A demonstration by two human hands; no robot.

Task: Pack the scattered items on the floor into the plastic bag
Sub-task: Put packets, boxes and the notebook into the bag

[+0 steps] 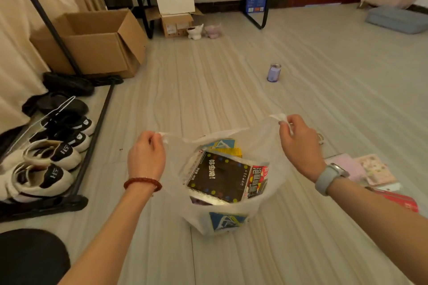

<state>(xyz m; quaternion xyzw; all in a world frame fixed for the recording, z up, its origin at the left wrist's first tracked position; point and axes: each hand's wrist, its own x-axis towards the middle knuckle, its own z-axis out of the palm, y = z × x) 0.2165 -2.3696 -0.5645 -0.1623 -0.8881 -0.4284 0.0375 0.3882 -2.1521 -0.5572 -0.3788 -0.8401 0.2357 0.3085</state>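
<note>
Two bare forearms reach forward from the bottom of the head view, a red bead bracelet [142, 183] on the left wrist and a grey watch [330, 178] on the right. Between them a plastic bag [222, 220] sits on the pale floor [231, 76], its mouth pulled wide. Each hand pinches one handle: the left hand [146, 155] at the bag's left side, the right hand [298, 143] higher at its right. Inside lie a black box [217, 178] and other packets. Packing looks partly done: a small can [274, 72] stands well apart up the floor, and pink cards [372, 169] and a red packet [400, 201] lie just right of the bag. Next, one hand would probably have to let go of its handle to fetch these.
</note>
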